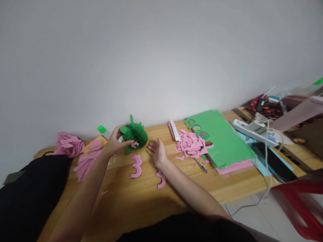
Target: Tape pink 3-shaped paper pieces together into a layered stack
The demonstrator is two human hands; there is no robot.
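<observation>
A green paper craft (138,133), with a round body of many folded leaves and small flaps like a turtle's, stands near the wall. My left hand (116,143) grips it from the left side. A small pink paper piece (134,145) shows at its front, by my left fingers. My right hand (158,153) is just right of the craft, palm turned toward it, fingers apart and holding nothing. Pink curved paper cutouts (136,170) lie on the table in front of the craft. Another pink cutout (162,182) is partly hidden under my right wrist.
Right of my hands are a glue tube (174,131), pink paper scraps (191,144), a pen (201,165) and green sheets (224,144). Farther right are a power strip (254,132) and a phone (274,161). More pink paper (68,145) lies left, beside a person's dark sleeve (37,195).
</observation>
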